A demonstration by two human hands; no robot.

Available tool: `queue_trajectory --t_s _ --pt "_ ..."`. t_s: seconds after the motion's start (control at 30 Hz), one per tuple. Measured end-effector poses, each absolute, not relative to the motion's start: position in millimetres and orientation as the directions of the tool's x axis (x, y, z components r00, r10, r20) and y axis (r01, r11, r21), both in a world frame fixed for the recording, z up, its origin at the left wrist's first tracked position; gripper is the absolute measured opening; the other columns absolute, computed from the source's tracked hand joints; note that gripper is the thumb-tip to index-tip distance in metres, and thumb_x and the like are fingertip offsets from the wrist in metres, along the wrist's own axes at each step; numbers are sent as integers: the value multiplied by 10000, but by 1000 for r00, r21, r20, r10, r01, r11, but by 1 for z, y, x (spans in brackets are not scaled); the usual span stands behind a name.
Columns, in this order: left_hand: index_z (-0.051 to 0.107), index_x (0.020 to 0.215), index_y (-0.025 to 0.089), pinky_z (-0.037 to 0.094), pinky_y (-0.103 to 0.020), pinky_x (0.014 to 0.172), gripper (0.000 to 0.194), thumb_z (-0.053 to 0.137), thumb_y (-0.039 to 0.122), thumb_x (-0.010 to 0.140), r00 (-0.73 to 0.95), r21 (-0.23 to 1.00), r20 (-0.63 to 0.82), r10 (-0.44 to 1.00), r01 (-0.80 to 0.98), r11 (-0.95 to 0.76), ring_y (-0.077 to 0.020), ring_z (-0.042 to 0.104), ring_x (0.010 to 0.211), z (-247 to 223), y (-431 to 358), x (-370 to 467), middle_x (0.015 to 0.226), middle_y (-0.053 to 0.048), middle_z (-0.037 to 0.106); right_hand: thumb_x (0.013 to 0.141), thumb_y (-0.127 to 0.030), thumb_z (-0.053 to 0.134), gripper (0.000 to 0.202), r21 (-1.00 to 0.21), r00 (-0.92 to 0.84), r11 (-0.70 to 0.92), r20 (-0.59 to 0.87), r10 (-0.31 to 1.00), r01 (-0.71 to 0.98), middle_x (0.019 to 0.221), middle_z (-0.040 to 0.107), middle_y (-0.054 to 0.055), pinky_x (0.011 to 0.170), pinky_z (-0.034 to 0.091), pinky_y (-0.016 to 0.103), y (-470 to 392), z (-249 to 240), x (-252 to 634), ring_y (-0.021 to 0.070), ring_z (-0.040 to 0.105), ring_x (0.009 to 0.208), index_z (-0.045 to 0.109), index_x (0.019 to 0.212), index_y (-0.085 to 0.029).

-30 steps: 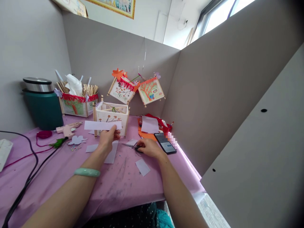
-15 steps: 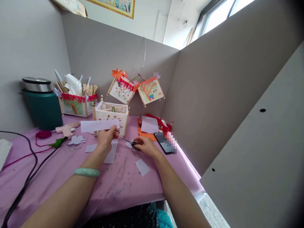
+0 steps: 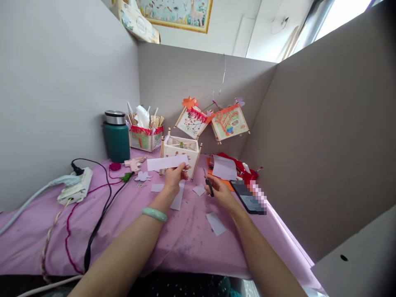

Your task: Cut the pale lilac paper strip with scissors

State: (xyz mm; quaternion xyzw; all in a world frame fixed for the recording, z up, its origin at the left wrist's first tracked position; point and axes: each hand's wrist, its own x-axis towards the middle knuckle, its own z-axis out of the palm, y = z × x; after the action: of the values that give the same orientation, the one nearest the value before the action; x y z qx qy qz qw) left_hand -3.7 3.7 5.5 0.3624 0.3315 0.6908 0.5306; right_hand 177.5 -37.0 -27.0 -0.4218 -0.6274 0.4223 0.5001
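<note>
Between its thumb and fingers, my left hand (image 3: pixel 175 178) pinches the right end of a pale lilac paper strip (image 3: pixel 163 162), raised in front of a white stick-framed box (image 3: pixel 193 156). My right hand (image 3: pixel 219 190) is closed on black-handled scissors (image 3: pixel 209 187); their blades point up and away from the strip. Beneath the hands lie cut paper pieces, among them a small one (image 3: pixel 199 190), a longer one (image 3: pixel 177 197) and a rectangle (image 3: pixel 216 224) nearer the front edge.
At the left stand a green flask (image 3: pixel 116 138), a glue gun (image 3: pixel 133 164) and a power strip (image 3: pixel 77 185) with cables. A decorated stick holder (image 3: pixel 145 138) is behind. Two painted panels (image 3: pixel 230 123) hang at the back. A phone (image 3: pixel 247 197) lies right.
The camera view has turned left, bringing the power strip into sight. My right hand has tipped the scissors from pointing left toward the strip to pointing up. My left hand still holds the strip.
</note>
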Motion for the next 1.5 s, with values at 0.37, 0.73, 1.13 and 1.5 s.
queue_trajectory --t_s 0.37,0.73,1.13,1.5 --pt "595 672 115 412 -253 462 184 685 254 592 -32 823 71 997 -564 -77 -94 497 412 11 0 8 583 -35 614 770 -471 646 397 -971 -172 200 176 969 129 799 606 4 551 417 235 -33 -27 145 144 582 695 569 1057 -207" --pt "525 601 145 402 -246 430 148 613 244 668 -90 850 18 996 -523 -63 -121 494 379 7 1 16 437 -12 536 749 -605 624 499 -949 -198 291 264 944 120 784 612 10 612 446 273 -28 -24 128 139 562 668 549 1005 -183" --pt "557 670 152 405 -253 435 125 623 258 682 -68 864 18 997 -502 -50 -131 500 390 2 -3 16 449 -7 541 754 -637 603 490 -956 -206 281 260 943 80 731 574 -8 621 452 277 -31 -33 128 133 537 630 548 966 -198" --pt "547 634 158 374 -252 393 142 618 270 686 -67 884 -26 997 -467 -8 -141 504 394 3 -5 16 466 -17 544 800 -608 581 453 -957 -223 286 269 937 45 686 567 -19 556 438 255 -24 -46 132 125 539 581 539 978 -193"
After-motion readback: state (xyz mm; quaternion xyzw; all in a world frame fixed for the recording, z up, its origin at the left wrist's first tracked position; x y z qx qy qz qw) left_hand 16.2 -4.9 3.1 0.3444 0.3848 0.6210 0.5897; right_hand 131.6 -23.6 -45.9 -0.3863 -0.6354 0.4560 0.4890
